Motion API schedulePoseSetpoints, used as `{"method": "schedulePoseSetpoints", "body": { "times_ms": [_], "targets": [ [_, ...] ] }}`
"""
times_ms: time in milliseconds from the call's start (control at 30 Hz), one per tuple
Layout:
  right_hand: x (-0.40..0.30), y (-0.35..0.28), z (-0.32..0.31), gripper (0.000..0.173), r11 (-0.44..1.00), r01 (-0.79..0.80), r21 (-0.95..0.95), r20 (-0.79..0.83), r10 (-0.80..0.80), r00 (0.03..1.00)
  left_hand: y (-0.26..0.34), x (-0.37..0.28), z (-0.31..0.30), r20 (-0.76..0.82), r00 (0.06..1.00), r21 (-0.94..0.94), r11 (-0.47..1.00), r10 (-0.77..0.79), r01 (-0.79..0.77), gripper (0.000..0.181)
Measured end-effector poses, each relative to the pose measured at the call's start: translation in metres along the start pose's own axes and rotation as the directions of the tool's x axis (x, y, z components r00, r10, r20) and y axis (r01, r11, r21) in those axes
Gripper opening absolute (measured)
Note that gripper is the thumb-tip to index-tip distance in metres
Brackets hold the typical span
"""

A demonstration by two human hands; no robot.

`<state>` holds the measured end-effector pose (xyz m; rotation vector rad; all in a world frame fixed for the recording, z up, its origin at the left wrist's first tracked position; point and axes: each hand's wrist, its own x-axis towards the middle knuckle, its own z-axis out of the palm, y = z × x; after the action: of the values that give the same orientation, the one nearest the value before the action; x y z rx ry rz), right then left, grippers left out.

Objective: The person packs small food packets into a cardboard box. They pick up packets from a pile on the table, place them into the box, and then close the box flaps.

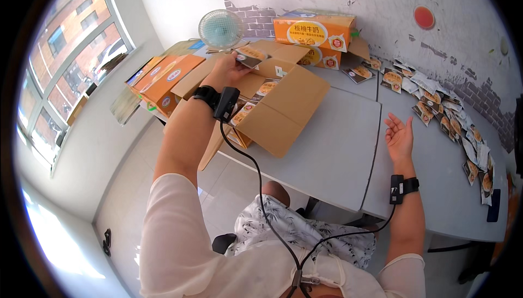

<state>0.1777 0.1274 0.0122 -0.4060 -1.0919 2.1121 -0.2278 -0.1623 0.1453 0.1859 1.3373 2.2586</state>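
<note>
My left hand [229,68] grips a brown and white printed packet [252,55] over the far side of an open cardboard carton [288,108]. Several similar packets [264,89] lie inside the carton, partly covered by my forearm and a flap. The carton's flaps are spread outward. Above the table's right part, my right hand [399,138] is empty, palm turned up and fingers apart. A long curved heap of loose packets [443,108] lies to its right, some showing silvery white backs.
Two orange printed cartons [314,32] are stacked against the wall. Another orange carton [169,77] stands at the left, near a small caged fan [220,29]. Two packets [358,74] lie near the stack. A dark flat object [493,205] rests at the table's right end. Cables run from both wrists.
</note>
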Motion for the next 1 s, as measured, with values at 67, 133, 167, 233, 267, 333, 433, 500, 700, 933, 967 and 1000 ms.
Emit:
{"method": "schedulePoseSetpoints", "body": {
  "times_ms": [67, 133, 167, 233, 267, 333, 433, 500, 700, 933, 967, 1000],
  "targets": [
    [0.000, -0.002, -0.001, 0.067, 1.000, 0.007, -0.008, -0.007, -0.008, 1.000, -0.001, 0.019, -0.020, -0.070, 0.997, 0.088, 0.995, -0.044, 0.050, 0.028],
    [0.001, -0.002, -0.002, 0.067, 1.000, 0.003, -0.011, -0.007, -0.003, 1.000, -0.003, 0.040, -0.040, -0.142, 0.986, 0.173, 0.978, -0.091, 0.115, 0.026],
    [0.001, -0.002, -0.002, 0.067, 1.000, 0.002, -0.012, -0.006, -0.002, 1.000, -0.003, 0.051, -0.049, -0.174, 0.978, 0.216, 0.964, -0.116, 0.153, 0.026],
    [0.001, -0.003, -0.002, 0.067, 1.000, -0.003, -0.022, -0.016, 0.003, 1.000, -0.007, 0.072, -0.064, -0.199, 0.969, 0.288, 0.936, -0.148, 0.202, 0.027],
    [0.001, -0.004, -0.002, 0.066, 1.000, -0.004, -0.027, -0.022, 0.003, 1.000, -0.009, 0.082, -0.070, -0.192, 0.969, 0.320, 0.924, -0.155, 0.211, 0.029],
    [0.001, -0.003, 0.000, 0.066, 1.000, -0.012, -0.025, -0.019, 0.011, 1.000, -0.014, 0.101, -0.090, -0.168, 0.971, 0.351, 0.911, -0.168, 0.218, 0.030],
    [0.001, -0.003, 0.000, 0.065, 0.999, -0.020, -0.027, -0.018, 0.020, 1.000, -0.021, 0.117, -0.103, -0.125, 0.974, 0.347, 0.912, -0.188, 0.220, 0.030],
    [0.002, -0.002, -0.002, 0.065, 0.999, -0.020, -0.035, -0.025, 0.019, 1.000, -0.029, 0.117, -0.102, -0.126, 0.972, 0.337, 0.912, -0.200, 0.231, 0.030],
    [0.002, 0.002, -0.001, 0.065, 0.998, -0.023, -0.061, -0.011, 0.022, 1.000, -0.034, 0.105, -0.092, -0.085, 0.966, 0.313, 0.913, -0.246, 0.260, 0.026],
    [0.000, -0.003, -0.003, 0.063, 0.996, -0.023, -0.083, -0.024, 0.021, 0.999, -0.050, 0.112, -0.078, -0.178, 0.941, 0.393, 0.856, -0.288, 0.336, 0.026],
    [0.000, -0.004, -0.004, 0.063, 0.996, -0.015, -0.091, -0.026, 0.013, 1.000, -0.053, 0.123, -0.082, -0.220, 0.940, 0.552, 0.762, -0.260, 0.339, 0.026],
    [0.000, -0.002, -0.003, 0.063, 0.995, -0.021, -0.095, -0.024, 0.018, 1.000, -0.052, 0.135, -0.095, -0.264, 0.940, 0.687, 0.642, -0.216, 0.341, 0.025]
  ]
}}
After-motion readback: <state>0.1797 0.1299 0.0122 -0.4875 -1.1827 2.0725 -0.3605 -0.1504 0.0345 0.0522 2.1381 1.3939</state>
